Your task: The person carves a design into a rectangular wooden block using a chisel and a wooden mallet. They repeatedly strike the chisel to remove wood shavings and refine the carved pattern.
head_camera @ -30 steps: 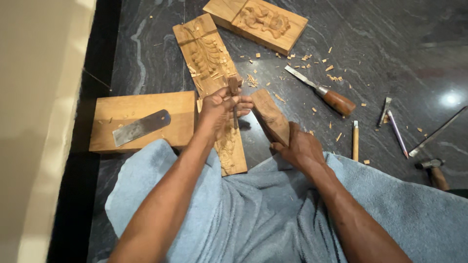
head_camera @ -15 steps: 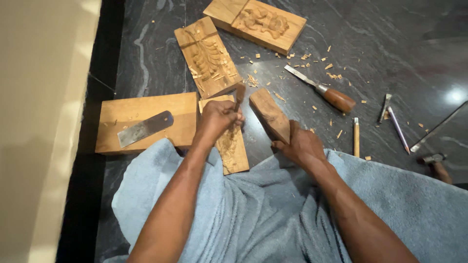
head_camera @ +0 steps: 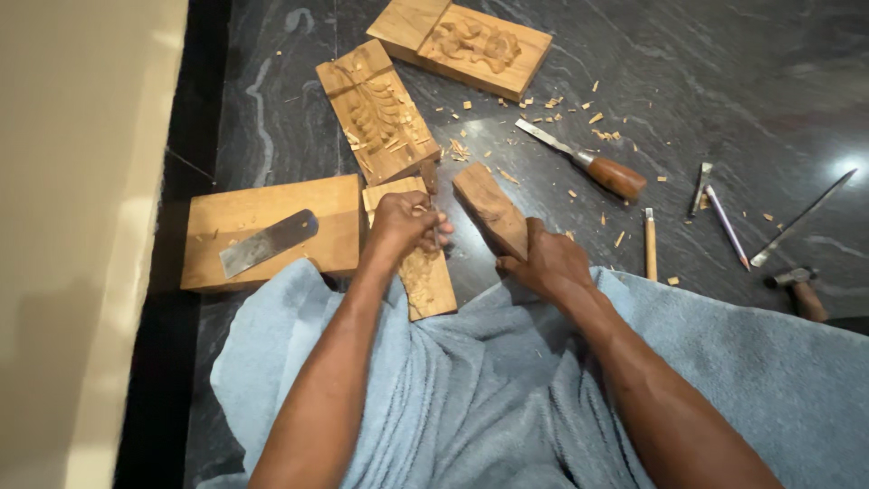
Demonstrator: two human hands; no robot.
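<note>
My left hand (head_camera: 405,225) is closed around a small chisel (head_camera: 430,181) held upright on a narrow carved wooden piece (head_camera: 427,276) that lies on the floor against a light blue towel (head_camera: 471,398) over my lap. My right hand (head_camera: 548,263) grips a wooden block mallet (head_camera: 489,208), which points up and left, its far end close to the chisel's top. The chisel's blade is hidden behind my fingers.
Two carved wood panels lie ahead, one long (head_camera: 376,109), one wider (head_camera: 462,45). A plain wood block (head_camera: 262,231) with a flat metal blade (head_camera: 267,243) sits at left. A wooden-handled chisel (head_camera: 588,163), several thin tools (head_camera: 724,222) and wood chips lie on the dark stone floor at right. A beige wall (head_camera: 81,226) borders the left.
The view has drifted slightly. My left hand has settled lower on the carved piece with the chisel; the mallet stays beside it in my right hand.
</note>
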